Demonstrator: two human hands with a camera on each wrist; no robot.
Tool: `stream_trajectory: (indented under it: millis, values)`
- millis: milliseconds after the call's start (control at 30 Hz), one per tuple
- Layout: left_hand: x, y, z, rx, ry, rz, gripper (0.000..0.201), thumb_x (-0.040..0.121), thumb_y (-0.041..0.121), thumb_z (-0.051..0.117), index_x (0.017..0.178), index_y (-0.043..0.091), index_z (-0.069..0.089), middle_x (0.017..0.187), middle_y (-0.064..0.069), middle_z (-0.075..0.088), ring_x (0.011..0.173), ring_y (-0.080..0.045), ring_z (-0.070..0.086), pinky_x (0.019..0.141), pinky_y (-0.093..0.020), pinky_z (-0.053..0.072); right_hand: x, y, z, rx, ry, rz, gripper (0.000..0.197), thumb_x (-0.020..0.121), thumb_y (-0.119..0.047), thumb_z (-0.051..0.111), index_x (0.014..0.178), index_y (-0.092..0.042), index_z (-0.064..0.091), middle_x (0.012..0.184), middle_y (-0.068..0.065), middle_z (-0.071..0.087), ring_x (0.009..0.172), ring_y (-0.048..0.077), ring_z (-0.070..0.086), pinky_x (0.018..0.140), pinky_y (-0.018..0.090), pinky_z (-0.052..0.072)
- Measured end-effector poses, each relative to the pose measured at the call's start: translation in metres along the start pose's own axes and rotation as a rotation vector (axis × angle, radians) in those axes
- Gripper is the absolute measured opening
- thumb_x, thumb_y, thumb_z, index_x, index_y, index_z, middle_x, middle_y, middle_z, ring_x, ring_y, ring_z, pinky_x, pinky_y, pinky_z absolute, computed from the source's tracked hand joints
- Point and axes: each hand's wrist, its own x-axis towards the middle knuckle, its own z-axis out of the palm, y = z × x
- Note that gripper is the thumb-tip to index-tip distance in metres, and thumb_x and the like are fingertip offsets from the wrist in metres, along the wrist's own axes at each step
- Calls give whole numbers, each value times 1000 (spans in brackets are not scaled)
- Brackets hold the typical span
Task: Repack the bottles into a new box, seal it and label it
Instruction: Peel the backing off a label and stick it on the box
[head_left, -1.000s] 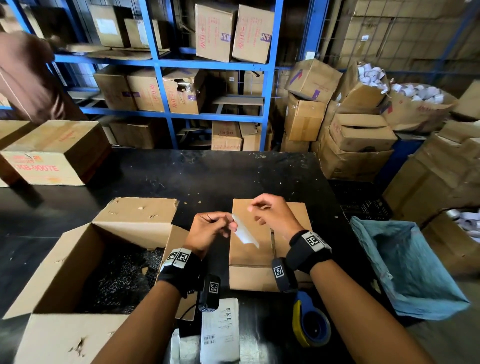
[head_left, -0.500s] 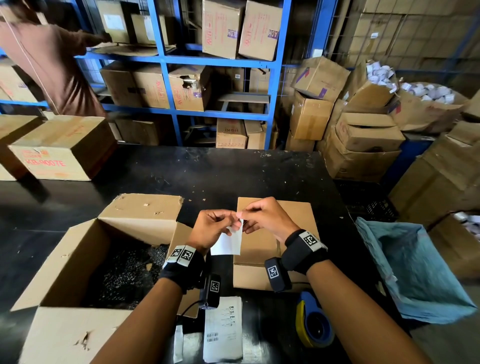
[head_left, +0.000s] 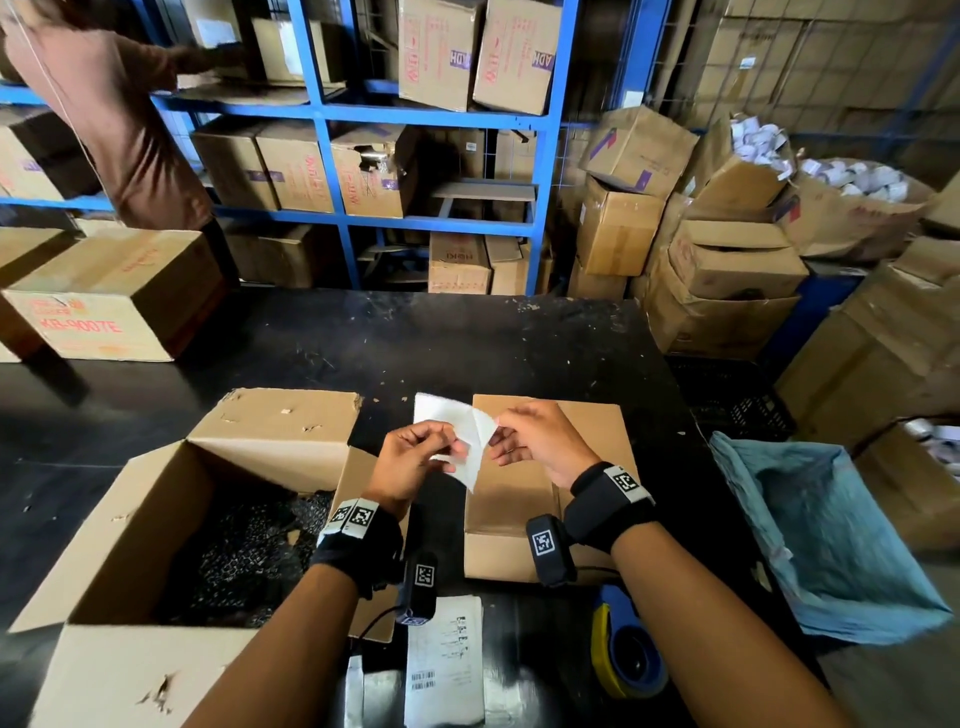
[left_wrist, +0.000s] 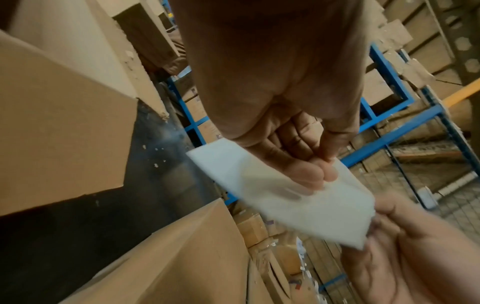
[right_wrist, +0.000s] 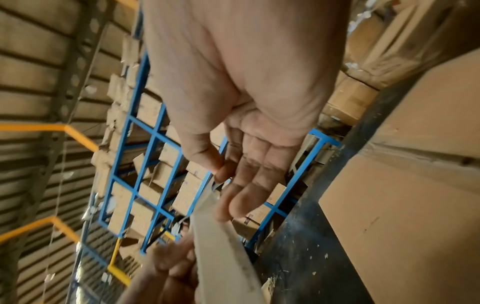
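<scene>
Both hands hold a white label sheet (head_left: 460, 436) above the black table, between the two boxes. My left hand (head_left: 415, 462) pinches its left part (left_wrist: 272, 189) between thumb and fingertips. My right hand (head_left: 540, 441) pinches a peeled corner at the sheet's right edge (right_wrist: 221, 242). The closed small cardboard box (head_left: 524, 499) lies under my right hand, flaps shut. The large open box (head_left: 130, 525) stands at the left with dark contents inside; no bottle can be made out.
A printed label sheet (head_left: 444, 660) and a blue-yellow tape dispenser (head_left: 628, 649) lie at the near edge. A blue bag (head_left: 826, 540) hangs at the right. A printed carton (head_left: 114, 296) sits far left. A person (head_left: 104, 104) reaches into the blue shelves (head_left: 322, 114).
The white sheet has been turned and lifted between the hands, and a layer is now peeled apart at its right corner. The person at the shelves has stepped into view at the left.
</scene>
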Motion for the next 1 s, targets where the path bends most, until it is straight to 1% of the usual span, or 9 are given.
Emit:
stream_trajectory:
  millis: [67, 200, 333, 433, 633, 700, 767, 867, 1000]
  values:
    - [2, -2, -8, -105, 25, -38, 16, 98, 5, 54, 93, -4, 66, 85, -25, 67, 72, -26, 66, 64, -30, 54, 4, 6, -10, 74, 55, 32, 23, 99, -14, 57, 99, 4, 71, 88, 24, 74, 74, 29, 74, 67, 33, 61]
    - [8, -6, -27, -186, 81, -99, 16, 98, 8, 51, 95, 1, 66, 79, -14, 64, 71, -21, 63, 62, -25, 54, 8, 20, -32, 201, 125, 58, 26, 101, -14, 56, 105, 7, 70, 87, 20, 72, 77, 28, 73, 69, 33, 60]
    - [18, -6, -39, -360, 208, -142, 18, 98, 7, 48, 88, 5, 63, 72, -9, 60, 68, -17, 61, 59, -20, 54, 9, 27, -52, 333, 205, 79, 24, 102, -16, 56, 95, 4, 66, 83, 19, 70, 74, 27, 72, 71, 35, 60]
    - [24, -2, -49, -445, 299, -136, 22, 99, 7, 47, 84, 7, 63, 67, -4, 61, 64, -12, 62, 58, -19, 55, 11, 28, -69, 405, 275, 95, 22, 104, -15, 51, 95, 2, 62, 85, 18, 68, 75, 27, 70, 70, 35, 58]
    - [36, -10, -80, -463, 382, -140, 16, 98, 10, 48, 87, 5, 58, 83, -12, 58, 74, -21, 62, 60, -24, 59, 13, 33, -103, 477, 405, 50, 19, 102, -13, 53, 87, -5, 61, 84, 13, 63, 80, 22, 64, 73, 36, 53]
    - [37, -13, -83, -429, 387, -155, 17, 98, 9, 47, 85, 4, 57, 80, -13, 57, 72, -23, 62, 63, -27, 60, 12, 34, -110, 423, 460, 19, 18, 101, -14, 54, 88, -8, 65, 84, 9, 61, 83, 18, 60, 73, 35, 49]
    - [36, -15, -82, -336, 389, -163, 21, 98, 10, 45, 82, 4, 56, 80, -14, 57, 73, -24, 63, 64, -28, 61, 12, 34, -114, 365, 492, -13, 19, 100, -18, 53, 97, -10, 71, 96, 10, 67, 93, 19, 61, 79, 37, 47]
    - [35, -21, -77, -66, 360, -177, 24, 94, 7, 42, 78, 0, 58, 80, -20, 60, 75, -29, 63, 71, -36, 58, 12, 30, -115, 307, 511, -77, 25, 95, -20, 55, 106, -16, 76, 109, 11, 72, 101, 22, 62, 87, 38, 47]
    - [31, -37, -66, 281, 190, -197, 28, 99, 8, 48, 76, 1, 61, 74, -18, 63, 76, -31, 64, 69, -38, 57, 8, 17, -112, 224, 483, -175, 27, 92, -19, 56, 108, -18, 78, 116, 4, 73, 108, 19, 62, 91, 36, 46]
